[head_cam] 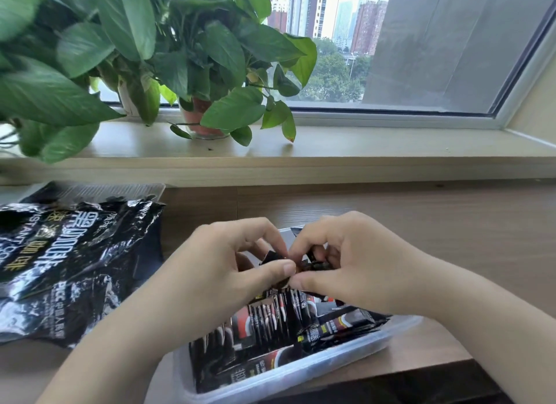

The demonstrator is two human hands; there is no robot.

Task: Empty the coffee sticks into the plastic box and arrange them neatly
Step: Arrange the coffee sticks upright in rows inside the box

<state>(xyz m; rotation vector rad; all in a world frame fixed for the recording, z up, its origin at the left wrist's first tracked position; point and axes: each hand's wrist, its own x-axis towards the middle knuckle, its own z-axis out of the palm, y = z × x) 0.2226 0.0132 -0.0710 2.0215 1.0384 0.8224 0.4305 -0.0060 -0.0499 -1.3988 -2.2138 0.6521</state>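
The plastic box (394,339) is closest, low down in the middle. It is see-through and sits on the bench (421,223), near the front edge. The box is turned a bit, so one corner points down to the left. Inside it are lots of coffee sticks (270,319). They are black with some red and white on them. Some stand side by side in a row, and others lie flat or crooked on the right side of the box.

Both hands are above the box, and their fingertips meet in the middle. The left hand (222,262) has its fingers and thumb curled in, pinching the top ends of a few coffee sticks. The right hand (346,259) does the same from the other side, with its thumb and fingers bent and pinching the same little bunch. The bunch is mostly hidden by the fingers, so I cannot count the sticks.

To the left lies a big black bag (69,268) with shiny wrinkles and white and gold writing. It lies flat on the bench, apart from the box. Behind the bag a clear plastic piece (120,190) peeks out.

Farther back is a pale windowsill (361,145). Leafy green plants (210,57) stand on it, one in a reddish pot (200,115). Past the window (451,42) there are tall buildings and trees.
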